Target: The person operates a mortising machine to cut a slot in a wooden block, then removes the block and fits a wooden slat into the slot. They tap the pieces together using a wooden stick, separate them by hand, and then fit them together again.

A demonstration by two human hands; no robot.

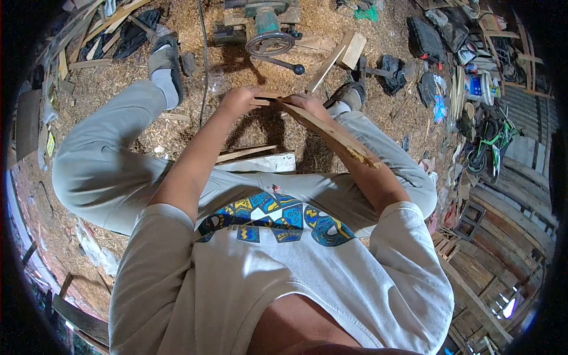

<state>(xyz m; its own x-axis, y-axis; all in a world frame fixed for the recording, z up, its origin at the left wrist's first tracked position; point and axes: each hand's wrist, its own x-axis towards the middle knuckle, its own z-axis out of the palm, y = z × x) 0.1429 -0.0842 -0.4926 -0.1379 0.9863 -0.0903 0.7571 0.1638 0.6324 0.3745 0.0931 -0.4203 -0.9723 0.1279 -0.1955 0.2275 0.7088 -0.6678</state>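
Note:
In front of me, my left hand (239, 101) is closed on the end of a small wooden piece (264, 98). My right hand (309, 106) grips a long, rough-edged wooden board (334, 133) near its far end. That board slants back over my right forearm. The two pieces meet or overlap between my hands; a dark gap shows there, and the exact contact is hard to make out. Most fingers of both hands are hidden by the wood or the hands themselves.
A machine with a handwheel (270, 44) and a ball-ended lever (297, 69) stands ahead. Wood blocks (352, 49) lie right of it. A white board (260, 163) is by my lap. Right are a black case (425, 40) and green bicycle (494, 142). Shavings cover the ground.

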